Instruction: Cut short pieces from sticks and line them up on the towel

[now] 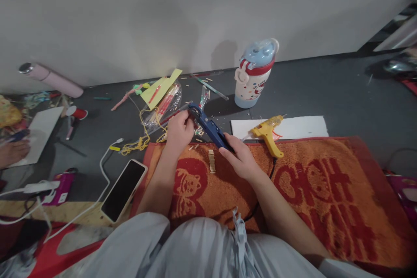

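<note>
My right hand is wrapped round the handles of a blue hand cutter, which points up and to the left. My left hand is closed in a pinch at the cutter's head; whatever is in its fingers is hidden. Below the cutter, a row of short wooden stick pieces lies side by side on an orange towel. More cut bits are scattered on the dark table under the cutter. Beyond my left hand is a clear plastic bag of red-and-white sticks.
A yellow glue gun rests across a white board. Behind stands a drinking bottle. To the left are yellow string, a phone, a white cable and another person's hand.
</note>
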Motion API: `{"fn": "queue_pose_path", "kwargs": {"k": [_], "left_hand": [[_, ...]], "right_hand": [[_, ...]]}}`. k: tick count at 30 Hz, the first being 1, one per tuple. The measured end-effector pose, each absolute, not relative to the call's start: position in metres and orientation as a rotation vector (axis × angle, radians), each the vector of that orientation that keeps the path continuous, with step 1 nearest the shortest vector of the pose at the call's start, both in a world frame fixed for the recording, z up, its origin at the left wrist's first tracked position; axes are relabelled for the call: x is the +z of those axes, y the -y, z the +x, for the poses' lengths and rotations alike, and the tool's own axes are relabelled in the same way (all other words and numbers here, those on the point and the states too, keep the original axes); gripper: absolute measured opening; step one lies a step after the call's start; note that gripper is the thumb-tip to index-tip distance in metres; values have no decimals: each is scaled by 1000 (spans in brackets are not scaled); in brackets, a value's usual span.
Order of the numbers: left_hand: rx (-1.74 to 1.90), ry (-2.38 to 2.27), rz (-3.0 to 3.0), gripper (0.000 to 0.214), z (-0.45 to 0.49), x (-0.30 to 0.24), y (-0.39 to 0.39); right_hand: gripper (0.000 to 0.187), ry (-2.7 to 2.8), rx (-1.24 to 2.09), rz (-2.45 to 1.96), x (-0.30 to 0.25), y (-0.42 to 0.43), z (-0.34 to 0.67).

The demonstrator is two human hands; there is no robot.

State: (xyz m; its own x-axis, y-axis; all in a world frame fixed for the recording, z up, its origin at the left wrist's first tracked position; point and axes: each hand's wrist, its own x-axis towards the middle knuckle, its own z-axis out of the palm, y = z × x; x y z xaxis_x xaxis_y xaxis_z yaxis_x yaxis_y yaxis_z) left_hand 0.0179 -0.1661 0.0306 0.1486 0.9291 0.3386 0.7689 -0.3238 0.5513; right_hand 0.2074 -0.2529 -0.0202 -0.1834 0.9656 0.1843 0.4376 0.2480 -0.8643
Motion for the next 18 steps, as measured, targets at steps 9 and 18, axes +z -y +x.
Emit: {"fn": "queue_pose_path", "kwargs": {"k": [9,18], "left_hand": [[989,-1584,1998,15,18,24,167],[1030,-1524,1843,12,24,26,167]], "right_hand": [[43,1731,869,-1308,-20,252,209],[40,1735,777,-1338,-19,252,208]]}}
